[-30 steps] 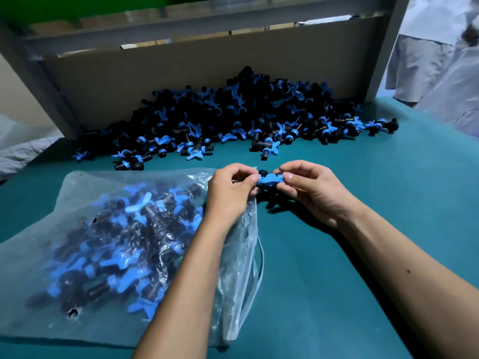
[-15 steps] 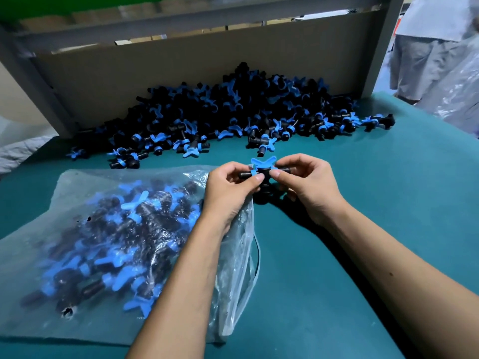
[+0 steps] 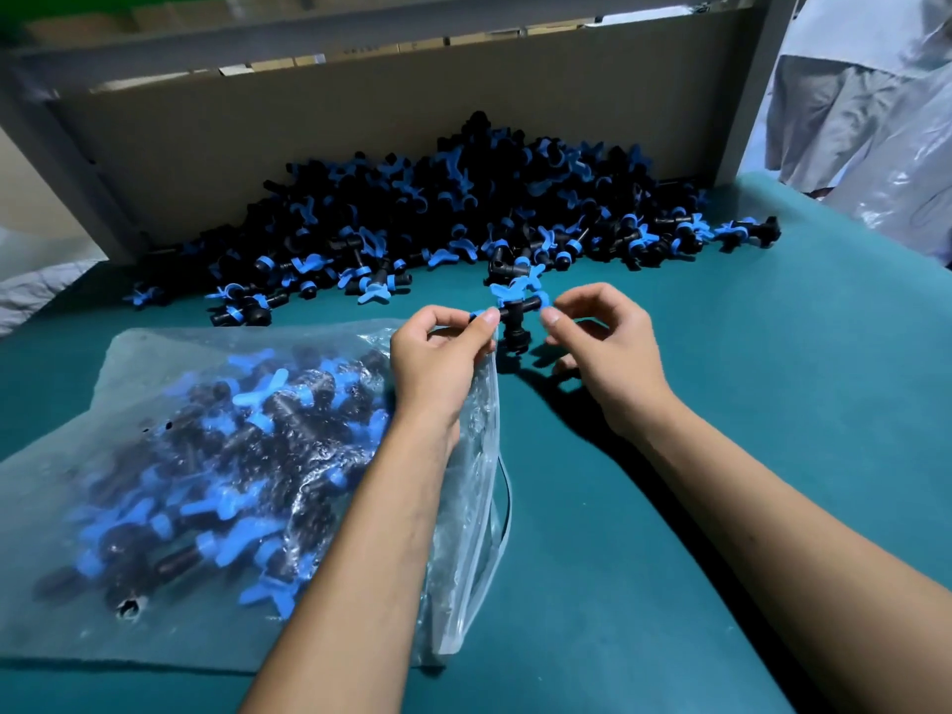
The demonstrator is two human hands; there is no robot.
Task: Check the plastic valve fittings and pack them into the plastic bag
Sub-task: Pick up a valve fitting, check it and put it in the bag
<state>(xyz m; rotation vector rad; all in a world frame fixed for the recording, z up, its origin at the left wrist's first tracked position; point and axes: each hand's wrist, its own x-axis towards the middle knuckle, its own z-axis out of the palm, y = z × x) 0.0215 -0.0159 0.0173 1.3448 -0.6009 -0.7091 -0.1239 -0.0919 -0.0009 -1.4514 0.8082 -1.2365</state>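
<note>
Checking step: left hand (image 3: 438,347) and right hand (image 3: 597,337) pinch one valve fitting (image 3: 515,314) at its ends; next, drop it into the plastic bag (image 3: 463,507) near left.

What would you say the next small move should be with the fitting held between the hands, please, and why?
Probably carry the fitting left and down into the bag's open mouth. Both hands, left and right, pinch its ends above the table, right beside that opening, and the bag already holds many like it.
</note>
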